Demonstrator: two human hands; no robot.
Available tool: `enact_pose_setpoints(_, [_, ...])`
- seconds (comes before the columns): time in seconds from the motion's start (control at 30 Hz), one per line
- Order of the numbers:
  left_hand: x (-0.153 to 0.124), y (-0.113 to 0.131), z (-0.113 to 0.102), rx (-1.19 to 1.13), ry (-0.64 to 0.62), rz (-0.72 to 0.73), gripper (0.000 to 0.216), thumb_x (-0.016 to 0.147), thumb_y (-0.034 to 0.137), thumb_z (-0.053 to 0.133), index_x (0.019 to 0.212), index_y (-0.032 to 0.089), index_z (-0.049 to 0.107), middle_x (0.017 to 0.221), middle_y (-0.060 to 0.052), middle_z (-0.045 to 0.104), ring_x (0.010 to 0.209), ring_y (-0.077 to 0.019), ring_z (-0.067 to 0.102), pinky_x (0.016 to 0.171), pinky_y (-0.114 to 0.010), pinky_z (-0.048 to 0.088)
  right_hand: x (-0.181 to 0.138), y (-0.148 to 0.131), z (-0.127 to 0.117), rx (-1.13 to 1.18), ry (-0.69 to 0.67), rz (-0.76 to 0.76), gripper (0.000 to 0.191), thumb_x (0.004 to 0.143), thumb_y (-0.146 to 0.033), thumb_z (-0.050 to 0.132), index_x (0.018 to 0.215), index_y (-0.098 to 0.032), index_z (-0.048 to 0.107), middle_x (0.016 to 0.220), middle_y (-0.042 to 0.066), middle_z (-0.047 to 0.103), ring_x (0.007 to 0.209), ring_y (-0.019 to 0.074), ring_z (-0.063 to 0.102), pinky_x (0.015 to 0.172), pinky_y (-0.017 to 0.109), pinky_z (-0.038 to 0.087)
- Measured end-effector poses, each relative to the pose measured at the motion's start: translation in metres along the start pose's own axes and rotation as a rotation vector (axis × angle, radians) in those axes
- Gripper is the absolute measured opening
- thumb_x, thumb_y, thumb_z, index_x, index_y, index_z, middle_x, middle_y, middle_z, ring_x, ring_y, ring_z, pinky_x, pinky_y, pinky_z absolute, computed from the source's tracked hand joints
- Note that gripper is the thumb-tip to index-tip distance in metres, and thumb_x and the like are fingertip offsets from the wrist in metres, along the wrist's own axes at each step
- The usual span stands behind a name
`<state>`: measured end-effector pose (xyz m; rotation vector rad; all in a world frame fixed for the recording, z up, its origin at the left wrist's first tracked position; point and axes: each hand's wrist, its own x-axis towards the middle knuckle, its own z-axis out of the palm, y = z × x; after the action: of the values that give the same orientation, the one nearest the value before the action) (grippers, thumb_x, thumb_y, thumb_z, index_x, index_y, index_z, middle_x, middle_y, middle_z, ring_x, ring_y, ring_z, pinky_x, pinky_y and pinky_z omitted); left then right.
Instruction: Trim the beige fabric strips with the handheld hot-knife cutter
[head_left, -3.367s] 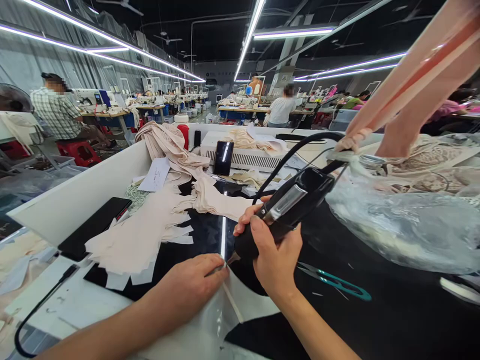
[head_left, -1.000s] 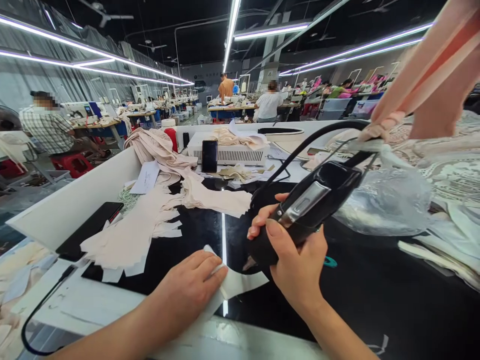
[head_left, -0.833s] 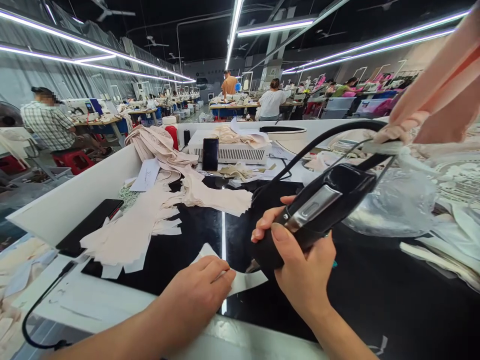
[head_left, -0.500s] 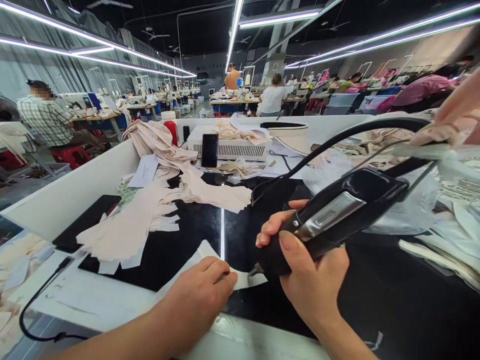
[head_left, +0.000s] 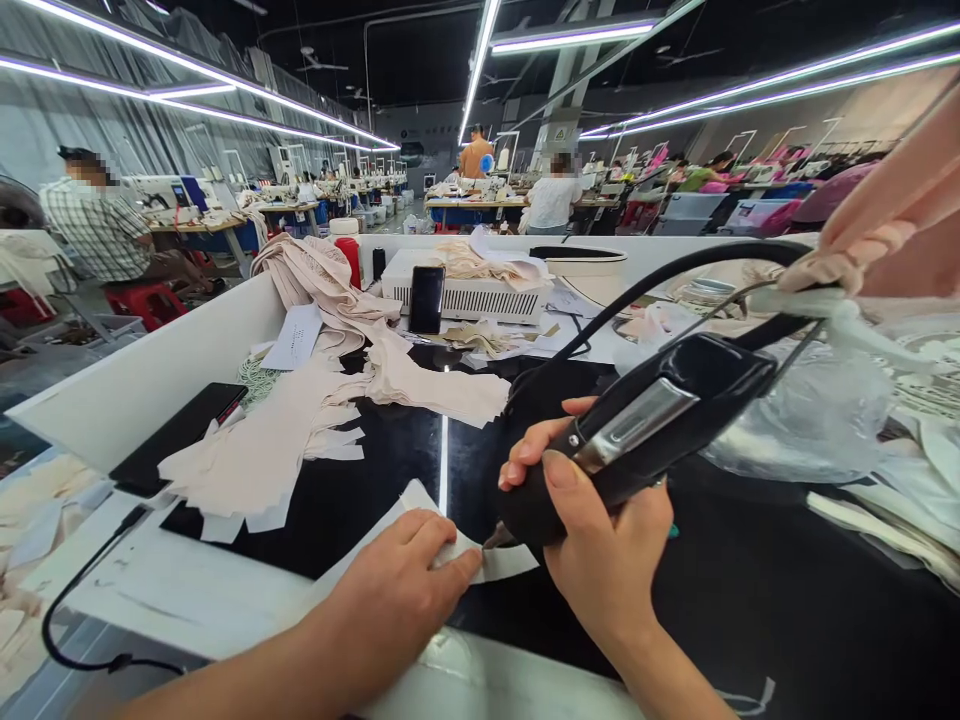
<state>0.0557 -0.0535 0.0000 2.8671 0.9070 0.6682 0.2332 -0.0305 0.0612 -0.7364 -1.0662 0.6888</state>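
Note:
My right hand is closed around a black corded hand tool, which has a silver lever on its side and a narrow metal tip. The tool points down and left, its tip at the pale fabric piece. Lying on that fabric, my left hand has its fingers curled and presses or pinches it against the black tabletop. The left thumb is right beside the tool tip. Beneath the left hand, part of the fabric is hidden.
Pale cut fabric pieces lie in a pile at left, near a dark phone-like device. Another phone leans on a white vented box. Plastic bags sit at right. A cloth tie holds the tool's cable.
The tool and my right hand have shifted left, bringing the tip close to my left thumb. My left hand stays on the fabric, its thumb slightly farther right. The camera view has shifted a little.

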Motion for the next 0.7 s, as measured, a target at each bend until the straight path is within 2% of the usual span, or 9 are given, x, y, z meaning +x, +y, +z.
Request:
enact_pose_setpoints(0.17, [0.001,0.001,0.000,-0.014,0.039,-0.015,0.032,0.101,0.002,0.050,0.127,0.015,0.065,0.109,-0.011,0.063,0.096,-0.0231,0.061,0.086,-0.034,0.062,0.002,0.003,0.004,0.030,0.002,-0.005,0.033,0.088,-0.034,0.079,0.113,-0.028,0.058,0.078,-0.006,0.065,0.059,0.0152,0.063,0.058,0.031,0.056])
enact_pose_setpoints(0.43, [0.006,0.004,-0.005,-0.020,0.009,-0.059,0.023,0.099,0.004,0.058,0.116,0.015,0.069,0.103,-0.009,0.063,0.090,-0.0232,0.061,0.078,-0.034,0.061,0.003,0.007,0.009,0.017,-0.019,0.017,0.035,0.088,-0.034,0.078,0.114,-0.027,0.055,0.076,-0.006,0.065,0.058,0.0145,0.062,0.058,0.031,0.056])
enact_pose_setpoints(0.7, [0.007,0.005,-0.006,-0.015,0.039,-0.052,0.018,0.101,0.005,0.058,0.112,0.013,0.069,0.100,-0.009,0.064,0.088,-0.0228,0.061,0.075,-0.033,0.059,0.005,0.011,0.016,0.041,-0.026,0.018,0.039,0.087,-0.037,0.080,0.115,-0.028,0.054,0.077,-0.007,0.065,0.060,0.0143,0.063,0.059,0.030,0.056])
